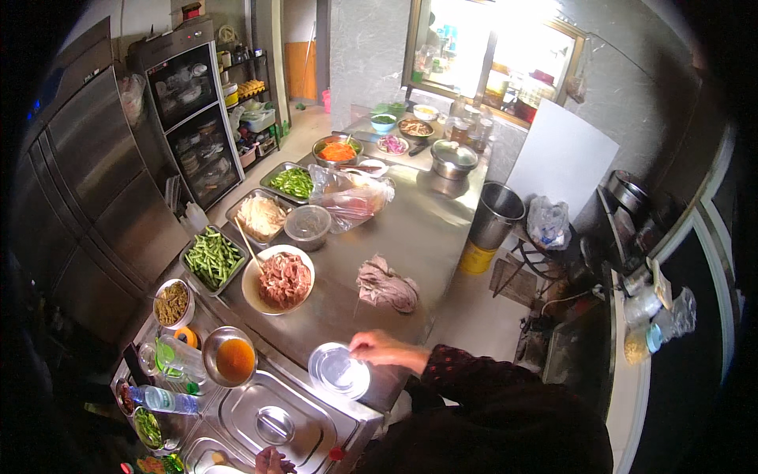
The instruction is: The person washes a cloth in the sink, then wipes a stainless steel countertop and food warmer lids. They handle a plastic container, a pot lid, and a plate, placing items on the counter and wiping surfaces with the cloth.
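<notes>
My right hand [379, 348] reaches in from the right in a dark sleeve with red marks, its fingers closed at the rim of a round clear plastic container or lid [339, 372]. That sits at the corner of the steel table, beside the steel counter. At the bottom edge is my left hand [273, 461], partly cut off, near a lidded steel pan [275, 424]; its grip is unclear. Above my right hand lies a crumpled pink cloth [388, 284]. A bowl of raw sliced meat [285, 279] with a wooden stick stands left of the cloth.
Trays of cut green beans [214, 259], pale shreds [260, 214] and green slices [292, 182] line the table's left side. A steel bowl of orange liquid [234, 359] and a plastic bottle [163, 399] stand lower left. A lidded steel pot [453, 159] is at the far end.
</notes>
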The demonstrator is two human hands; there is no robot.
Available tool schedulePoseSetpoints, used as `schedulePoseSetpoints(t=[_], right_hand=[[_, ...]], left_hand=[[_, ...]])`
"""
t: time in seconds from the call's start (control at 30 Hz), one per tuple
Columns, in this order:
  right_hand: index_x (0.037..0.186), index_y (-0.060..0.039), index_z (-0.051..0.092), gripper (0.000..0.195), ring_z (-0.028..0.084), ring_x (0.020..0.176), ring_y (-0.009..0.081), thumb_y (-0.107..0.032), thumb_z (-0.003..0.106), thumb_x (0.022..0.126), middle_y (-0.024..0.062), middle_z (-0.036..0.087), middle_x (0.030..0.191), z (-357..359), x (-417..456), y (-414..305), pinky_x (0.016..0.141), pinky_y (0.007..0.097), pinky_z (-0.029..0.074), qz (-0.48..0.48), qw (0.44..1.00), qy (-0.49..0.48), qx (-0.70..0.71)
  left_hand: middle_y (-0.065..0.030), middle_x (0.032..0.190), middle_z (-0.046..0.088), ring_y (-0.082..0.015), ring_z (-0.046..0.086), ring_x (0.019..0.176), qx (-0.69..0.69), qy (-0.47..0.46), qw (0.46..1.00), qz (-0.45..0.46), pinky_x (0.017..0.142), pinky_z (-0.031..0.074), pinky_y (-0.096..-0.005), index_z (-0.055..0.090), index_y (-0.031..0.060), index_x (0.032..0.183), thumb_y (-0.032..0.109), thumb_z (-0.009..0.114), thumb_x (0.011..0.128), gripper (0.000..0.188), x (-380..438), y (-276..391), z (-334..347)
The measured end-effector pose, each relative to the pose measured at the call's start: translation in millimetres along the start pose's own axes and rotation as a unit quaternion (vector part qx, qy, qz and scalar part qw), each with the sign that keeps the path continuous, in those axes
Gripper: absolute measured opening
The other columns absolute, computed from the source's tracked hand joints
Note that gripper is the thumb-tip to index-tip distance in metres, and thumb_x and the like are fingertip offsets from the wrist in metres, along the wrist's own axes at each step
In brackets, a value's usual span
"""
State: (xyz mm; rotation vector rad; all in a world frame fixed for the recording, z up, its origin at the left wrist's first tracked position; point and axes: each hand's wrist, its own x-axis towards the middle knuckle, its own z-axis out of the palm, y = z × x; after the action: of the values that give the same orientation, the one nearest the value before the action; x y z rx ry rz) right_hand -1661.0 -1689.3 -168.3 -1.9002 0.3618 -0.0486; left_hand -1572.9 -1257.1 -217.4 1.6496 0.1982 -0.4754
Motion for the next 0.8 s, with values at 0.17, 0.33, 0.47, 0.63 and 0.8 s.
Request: schedulePoseSetpoints(t=[0.17,0.33,0.47,0.63,0.8], right_hand=[[0.099,-0.0021,0.065,0.017,0.053,0.056,0.0100,-0.016,0.069,0.091,0.0025,0.059,0.075,-83.5,10.9,21.6,0.051,0.0247,0.044,0.081,0.955,0.021,0.283],[0.095,-0.0051,0.065,0.012,0.057,0.062,0.0116,-0.015,0.069,0.090,0.0021,0.060,0.075,-145.9,55.8,50.9,0.054,0.0275,0.048,0.132,0.897,0.063,0.418],[0.088,-0.0093,0.064,0.008,0.057,0.063,0.0120,-0.015,0.070,0.089,0.0004,0.060,0.073,-181.1,143.6,61.4,0.055,0.0287,0.050,0.091,0.887,0.088,0.444],[0.085,-0.0062,0.064,0.014,0.056,0.054,0.0111,-0.015,0.074,0.085,0.0011,0.060,0.069,-182.3,267.3,57.8,0.050,0.0295,0.054,0.071,0.899,0.154,0.404],[0.096,-0.0005,0.062,0.024,0.059,0.056,0.0139,-0.014,0.077,0.083,0.0043,0.061,0.073,-172.2,309.5,49.5,0.045,0.0324,0.057,0.106,0.915,0.206,0.329]], left_hand=[[-0.0158,0.084,0.067,-0.0195,0.060,0.054,-0.002,0.045,0.998,-0.037,0.045,0.051,-0.0308,0.056,-0.0067,0.117,0.016,0.063,0.092,0.035,-4.3,-6.0,36.2],[-0.0141,0.083,0.067,-0.0186,0.059,0.054,0.003,0.109,0.993,-0.048,0.046,0.052,-0.0320,0.061,0.0000,0.106,0.017,0.064,0.092,0.023,-30.6,-2.1,90.2],[-0.0133,0.086,0.066,-0.0190,0.061,0.064,0.061,0.097,0.992,0.051,0.051,0.052,-0.0317,0.062,0.0010,0.110,0.014,0.062,0.092,0.022,-79.8,21.2,129.2],[-0.0124,0.086,0.065,-0.0192,0.061,0.071,0.173,0.074,0.962,0.199,0.053,0.051,-0.0309,0.063,0.0011,0.113,0.012,0.061,0.091,0.024,-121.2,20.2,150.5],[-0.0091,0.077,0.062,-0.0169,0.058,0.067,0.187,0.170,0.961,0.109,0.050,0.047,-0.0288,0.063,0.0004,0.108,0.011,0.062,0.091,0.020,-153.7,18.5,149.1]])
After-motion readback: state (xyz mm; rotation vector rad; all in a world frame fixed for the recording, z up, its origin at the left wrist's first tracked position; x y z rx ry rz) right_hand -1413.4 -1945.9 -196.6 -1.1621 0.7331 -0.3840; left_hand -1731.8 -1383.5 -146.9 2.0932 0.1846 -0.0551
